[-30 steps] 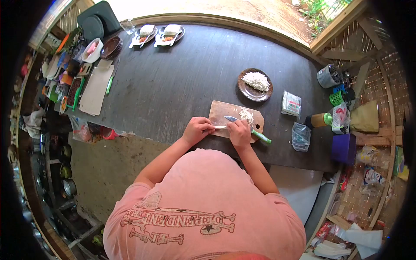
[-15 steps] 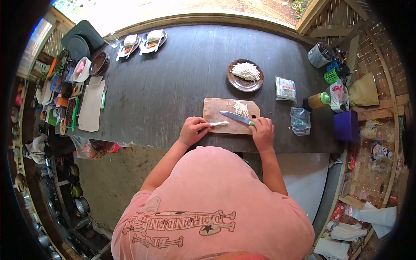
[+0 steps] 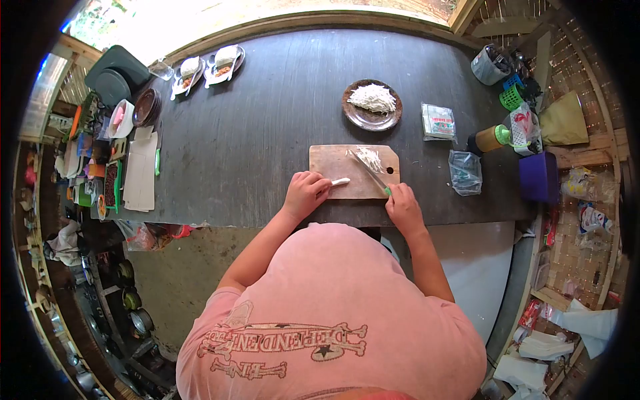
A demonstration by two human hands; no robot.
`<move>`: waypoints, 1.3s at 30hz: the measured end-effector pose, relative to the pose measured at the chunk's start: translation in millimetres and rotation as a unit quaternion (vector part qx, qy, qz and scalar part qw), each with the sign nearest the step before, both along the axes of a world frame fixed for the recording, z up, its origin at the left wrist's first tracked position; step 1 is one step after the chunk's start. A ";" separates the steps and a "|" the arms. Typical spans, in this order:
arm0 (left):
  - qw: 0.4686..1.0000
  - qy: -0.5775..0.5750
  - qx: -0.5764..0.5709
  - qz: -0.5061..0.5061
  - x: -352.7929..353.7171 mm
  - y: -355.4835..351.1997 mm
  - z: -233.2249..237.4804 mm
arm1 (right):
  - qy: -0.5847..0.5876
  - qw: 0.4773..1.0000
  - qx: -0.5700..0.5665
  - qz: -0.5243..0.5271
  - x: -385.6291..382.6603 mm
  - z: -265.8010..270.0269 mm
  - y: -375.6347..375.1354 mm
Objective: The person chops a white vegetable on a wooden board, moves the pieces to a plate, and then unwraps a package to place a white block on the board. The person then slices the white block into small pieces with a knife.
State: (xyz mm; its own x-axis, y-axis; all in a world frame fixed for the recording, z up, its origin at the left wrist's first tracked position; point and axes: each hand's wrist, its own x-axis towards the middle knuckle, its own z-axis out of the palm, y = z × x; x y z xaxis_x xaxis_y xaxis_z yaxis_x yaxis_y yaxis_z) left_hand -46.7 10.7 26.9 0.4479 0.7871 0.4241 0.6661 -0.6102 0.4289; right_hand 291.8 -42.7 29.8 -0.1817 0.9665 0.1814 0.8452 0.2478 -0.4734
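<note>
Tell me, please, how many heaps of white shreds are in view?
2: a heap of white shreds on the round brown plate; another heap on the wooden cutting board.

Worktop [image 3: 267, 120]: dark wood, matt, rough grain. Chopping board [image 3: 333, 167]: pale wood, smooth, dull. Knife [image 3: 369, 171]: shiny metal blade, green plastic handle. Stalk [image 3: 340, 181]: smooth, matt. Plate [image 3: 360, 119]: brown, glossy. Bag [image 3: 465, 172]: clear, shiny plastic. Shirt [image 3: 333, 293]: soft pink cloth.
</note>
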 end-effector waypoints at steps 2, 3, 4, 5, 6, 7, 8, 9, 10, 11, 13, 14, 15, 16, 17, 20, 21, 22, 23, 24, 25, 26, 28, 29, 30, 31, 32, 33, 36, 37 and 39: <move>1.000 -0.006 -0.011 0.012 2.7 5.0 -4.2 | 0.000 1.000 -0.011 0.007 -3.3 1.7 -8.9; 0.999 -0.011 -0.023 0.024 3.4 6.8 -6.9 | 0.000 1.000 -0.023 0.014 -5.2 2.4 -12.2; 0.999 -0.010 -0.023 0.025 3.9 11.2 -9.8 | 0.001 1.000 -0.024 0.014 -6.7 -2.0 -12.7; 0.999 -0.019 -0.022 0.037 4.8 15.4 -13.0 | 0.013 1.000 -0.019 0.015 -8.4 -9.2 -14.6; 0.998 -0.027 -0.022 0.049 6.2 16.5 -13.4 | 0.025 0.999 -0.015 0.015 -12.5 -7.5 -16.1; 0.998 -0.027 -0.021 0.049 8.0 17.9 -13.4 | 0.026 0.999 -0.014 0.015 -15.8 -5.0 -17.4; 0.997 -0.035 -0.016 0.060 10.5 19.7 -13.2 | 0.049 0.997 -0.057 -0.007 -19.4 -1.9 -19.4; 0.996 -0.043 -0.012 0.071 11.6 20.7 -12.9 | 0.073 0.992 -0.100 -0.027 -24.2 4.0 -19.7; 0.996 -0.043 -0.011 0.072 11.2 20.4 -13.2 | 0.073 0.992 -0.100 -0.026 -27.5 6.2 -19.2; 0.996 -0.045 -0.014 0.069 10.6 19.1 -13.8 | 0.083 0.994 -0.071 -0.003 -30.2 7.7 -18.5; 0.997 -0.046 -0.018 0.067 9.5 16.3 -14.7 | 0.094 0.994 -0.042 0.019 -36.9 11.4 -17.8; 0.997 -0.049 -0.006 0.066 9.5 15.6 -15.3 | 0.091 0.994 -0.035 0.043 -40.2 13.7 -16.5; 0.996 -0.053 0.005 0.066 9.2 14.3 -15.8 | 0.088 0.994 -0.027 0.067 -43.3 14.8 -15.9; 0.996 -0.052 0.005 0.066 8.6 12.1 -16.4 | 0.089 0.993 -0.027 0.067 -46.1 14.5 -16.1; 0.996 -0.058 0.023 0.069 8.5 10.9 -16.8 | 0.080 0.993 -0.044 0.076 -48.4 14.1 -15.0; 0.994 -0.069 0.039 0.075 7.5 11.6 -22.0 | 0.066 0.992 -0.050 0.099 -52.1 14.3 -9.9; 0.994 -0.073 0.034 0.076 6.7 11.0 -22.3 | 0.062 0.991 -0.041 0.113 -53.0 14.5 -9.0; 0.994 -0.072 0.035 0.076 5.9 11.2 -22.5 | 0.062 0.991 -0.039 0.114 -53.5 14.0 -7.8; 0.994 -0.077 0.031 0.075 5.5 10.6 -22.8 | 0.043 0.992 -0.042 0.114 -53.9 13.1 -7.9; 0.994 -0.081 0.028 0.073 5.6 10.9 -21.9 | 0.024 0.992 -0.044 0.113 -55.0 13.9 -7.3; 0.994 -0.079 0.030 0.072 5.9 10.6 -20.9 | 0.025 0.992 -0.042 0.112 -55.7 15.2 -7.4; 0.994 -0.082 0.027 0.072 6.2 10.3 -19.9 | -0.003 0.991 -0.065 0.118 -56.3 17.4 -7.9; 0.994 -0.083 0.023 0.069 5.7 12.7 -19.9 | -0.029 0.988 -0.088 0.121 -60.2 18.0 -6.8; 0.994 -0.084 0.028 0.067 5.3 13.6 -21.1 | -0.049 0.986 -0.096 0.127 -64.3 17.4 -5.6; 0.994 -0.085 0.030 0.063 5.1 12.2 -20.0 | -0.068 0.983 -0.105 0.132 -68.5 16.9 -6.1; 0.994 -0.083 0.028 0.058 4.5 10.0 -18.4 | -0.065 0.984 -0.107 0.127 -73.3 12.3 -5.0; 0.995 -0.081 0.029 0.058 4.6 9.8 -16.6 | -0.069 0.984 -0.102 0.126 -77.6 4.4 -0.4; 0.994 -0.081 0.032 0.059 6.0 10.4 -14.8 | -0.076 0.984 -0.096 0.126 -79.3 4.5 3.1; 0.995 -0.081 0.020 0.062 4.4 7.0 -17.7 | -0.016 0.986 -0.131 0.099 -70.7 14.2 -0.8; 0.995 -0.079 0.021 0.061 3.3 6.5 -19.8 | -0.014 0.987 -0.130 0.099 -66.3 16.4 -2.8; 0.989 -0.113 -0.013 0.096 3.0 2.5 -21.5 | 0.023 0.980 -0.180 0.080 -52.9 16.8 -10.9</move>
State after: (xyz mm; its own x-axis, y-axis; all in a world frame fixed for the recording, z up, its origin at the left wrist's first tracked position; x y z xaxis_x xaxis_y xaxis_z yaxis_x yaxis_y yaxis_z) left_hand -43.7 13.2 5.4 0.1857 0.8604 0.4745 0.6534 -0.4688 0.5944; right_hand 238.9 -53.6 46.6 -0.3359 0.9292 -0.1544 0.7854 0.1858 -0.5905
